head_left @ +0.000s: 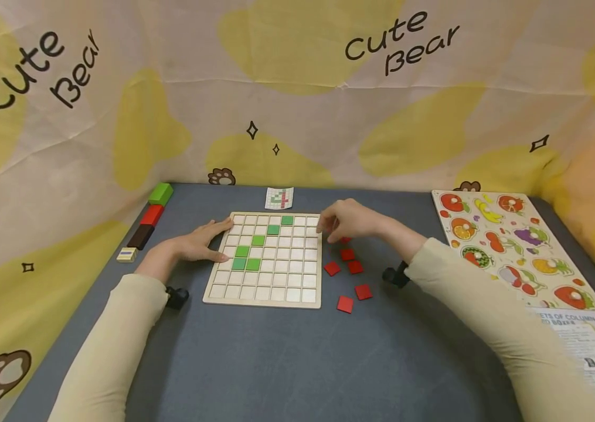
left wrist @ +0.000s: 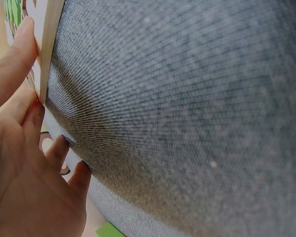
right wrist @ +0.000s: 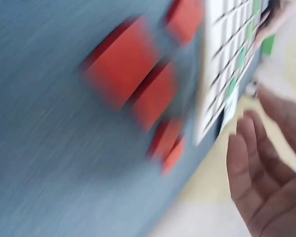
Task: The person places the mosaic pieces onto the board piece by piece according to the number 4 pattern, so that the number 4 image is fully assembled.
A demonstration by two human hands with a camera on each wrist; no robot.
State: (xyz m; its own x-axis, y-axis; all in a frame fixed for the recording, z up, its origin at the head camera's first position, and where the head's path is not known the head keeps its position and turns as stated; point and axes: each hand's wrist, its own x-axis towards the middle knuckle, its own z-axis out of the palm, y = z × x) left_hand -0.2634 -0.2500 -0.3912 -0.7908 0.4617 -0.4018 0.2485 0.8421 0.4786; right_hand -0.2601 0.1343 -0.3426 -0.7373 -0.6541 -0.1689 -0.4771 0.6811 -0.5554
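A wooden grid board (head_left: 262,303) lies on the dark table, with several green tiles (head_left: 258,240) running diagonally across its squares. My left hand (head_left: 194,243) rests against the board's left side with its fingers spread. In the left wrist view, the thumb (left wrist: 22,47) lies along the board's edge (left wrist: 48,49). Over the board's upper right edge hovers my right hand (head_left: 352,220), its fingers loosely bent. The right wrist view shows nothing between those fingers (right wrist: 239,163). Several red square tiles (head_left: 345,304) are scattered just right of the board, some below the right hand.
A small printed pattern card (head_left: 279,198) lies behind the board. Along the left edge stand a green block (head_left: 160,193), a red block (head_left: 152,214), a dark block (head_left: 140,237) and a small box (head_left: 126,254). At right are a fruit puzzle board (head_left: 455,228) and printed packaging (head_left: 571,346).
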